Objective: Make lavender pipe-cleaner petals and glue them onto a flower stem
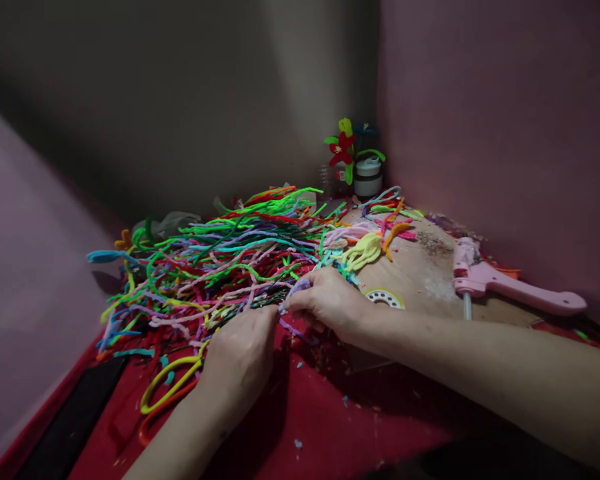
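Note:
Between my two hands is a purple pipe cleaner (pixel 299 288), bent into a loop, with a loose purple end hanging below. My right hand (pixel 325 297) pinches it from the right, fingers curled. Close beside, my left hand (pixel 245 347) is closed with its fingertips at the lower left of the purple piece. The far side of its fingers is hidden. Just beyond both hands spreads a heap of multicoloured pipe cleaners (pixel 250 240). Yellow and orange scissor handles (pixel 173 387) lie left of my left wrist.
A pink glue gun (pixel 525 290) rests at the right. Behind my right forearm lies a tape roll (pixel 385 297). Pipe-cleaner flowers (pixel 343 148) stand by a lidded jar (pixel 369 177) in the back corner. A black strip (pixel 75 417) lies along the left of the red surface (pixel 330 427).

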The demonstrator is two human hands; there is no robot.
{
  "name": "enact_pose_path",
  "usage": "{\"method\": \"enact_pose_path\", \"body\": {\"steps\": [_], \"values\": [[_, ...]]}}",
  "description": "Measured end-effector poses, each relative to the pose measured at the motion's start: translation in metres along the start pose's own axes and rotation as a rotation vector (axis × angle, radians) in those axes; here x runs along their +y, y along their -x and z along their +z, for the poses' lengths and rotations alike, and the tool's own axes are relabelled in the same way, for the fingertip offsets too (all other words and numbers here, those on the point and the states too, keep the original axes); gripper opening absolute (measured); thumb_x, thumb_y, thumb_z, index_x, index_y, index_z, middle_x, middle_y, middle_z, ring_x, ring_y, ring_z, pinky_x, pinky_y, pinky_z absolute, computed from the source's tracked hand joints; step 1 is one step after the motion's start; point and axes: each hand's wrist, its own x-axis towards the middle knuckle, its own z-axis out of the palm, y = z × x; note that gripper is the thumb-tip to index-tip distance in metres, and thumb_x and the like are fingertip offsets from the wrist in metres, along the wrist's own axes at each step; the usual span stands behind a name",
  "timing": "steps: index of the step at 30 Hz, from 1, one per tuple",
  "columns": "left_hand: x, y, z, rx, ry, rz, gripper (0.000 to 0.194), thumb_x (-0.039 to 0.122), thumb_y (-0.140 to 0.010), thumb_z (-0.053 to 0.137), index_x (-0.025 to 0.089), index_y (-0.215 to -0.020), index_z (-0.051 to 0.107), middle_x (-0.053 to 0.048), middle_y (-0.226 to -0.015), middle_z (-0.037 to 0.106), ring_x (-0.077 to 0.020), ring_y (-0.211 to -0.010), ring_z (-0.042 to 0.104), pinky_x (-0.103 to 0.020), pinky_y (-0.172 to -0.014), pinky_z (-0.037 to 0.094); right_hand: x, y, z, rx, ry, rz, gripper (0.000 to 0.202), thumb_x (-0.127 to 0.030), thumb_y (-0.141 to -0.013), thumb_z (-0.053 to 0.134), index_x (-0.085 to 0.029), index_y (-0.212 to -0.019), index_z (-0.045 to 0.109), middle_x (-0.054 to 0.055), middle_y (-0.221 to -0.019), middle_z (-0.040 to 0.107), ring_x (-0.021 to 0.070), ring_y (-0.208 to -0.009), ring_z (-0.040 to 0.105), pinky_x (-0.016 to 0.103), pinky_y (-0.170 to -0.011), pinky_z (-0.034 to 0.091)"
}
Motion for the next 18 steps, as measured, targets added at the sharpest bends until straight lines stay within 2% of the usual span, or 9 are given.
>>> {"method": "enact_pose_path", "body": {"steps": [3, 5, 9, 14, 18], "values": [[0.005, -0.001, -0.002, 0.019, -0.184, 0.043, 0.026, 0.007, -0.079, 0.036, 0.012, -0.086, 0.061, -0.012, -0.068, 0.066, -0.0257, -0.061, 0.062, -0.034, -0.056, 0.045, 0.002, -0.002, -0.002, 0.065, 0.033, -0.002, 0.015, -0.02, -0.061, 0.061, -0.016, -0.049, 0.053, -0.004, -0.04, 0.045, 0.0069, -0.036, 0.035, 0.023, -0.038, 0.024], [0.006, -0.002, -0.003, -0.023, -0.15, 0.0, 0.027, 0.008, -0.08, 0.036, 0.012, -0.088, 0.061, -0.01, -0.063, 0.065, -0.0241, -0.055, 0.061, -0.031, -0.051, 0.042, 0.003, -0.003, -0.003, 0.111, 0.06, -0.021, 0.01, -0.02, -0.06, 0.064, -0.016, -0.053, 0.058, -0.004, -0.041, 0.046, 0.0075, -0.038, 0.037, 0.023, -0.04, 0.026], [-0.001, -0.002, -0.003, -0.121, 0.197, -0.267, 0.023, 0.023, -0.086, 0.04, 0.018, -0.082, 0.062, -0.001, -0.053, 0.06, -0.0149, -0.043, 0.054, -0.024, -0.044, 0.035, 0.003, -0.003, -0.007, 0.135, 0.087, -0.082, 0.008, -0.023, -0.061, 0.067, -0.017, -0.06, 0.063, -0.004, -0.044, 0.049, 0.0079, -0.041, 0.041, 0.022, -0.043, 0.028], [-0.011, -0.004, -0.004, -0.205, 0.715, -0.631, 0.028, 0.043, -0.082, 0.046, 0.021, -0.073, 0.061, 0.005, -0.045, 0.049, -0.0102, -0.04, 0.043, -0.021, -0.042, 0.032, -0.001, -0.002, -0.006, 0.05, 0.005, -0.148, 0.023, -0.028, -0.076, 0.059, -0.014, -0.058, 0.06, -0.003, -0.045, 0.05, 0.0058, -0.038, 0.041, 0.019, -0.039, 0.029], [-0.009, -0.01, -0.008, -0.245, 0.924, -0.776, 0.031, 0.046, -0.079, 0.05, 0.019, -0.067, 0.058, 0.006, -0.042, 0.044, -0.0086, -0.037, 0.039, -0.02, -0.04, 0.029, -0.001, -0.002, -0.002, -0.024, -0.081, -0.148, 0.023, -0.024, -0.082, 0.054, -0.013, -0.062, 0.059, -0.003, -0.048, 0.053, 0.0049, -0.033, 0.039, 0.018, -0.033, 0.03]]}}
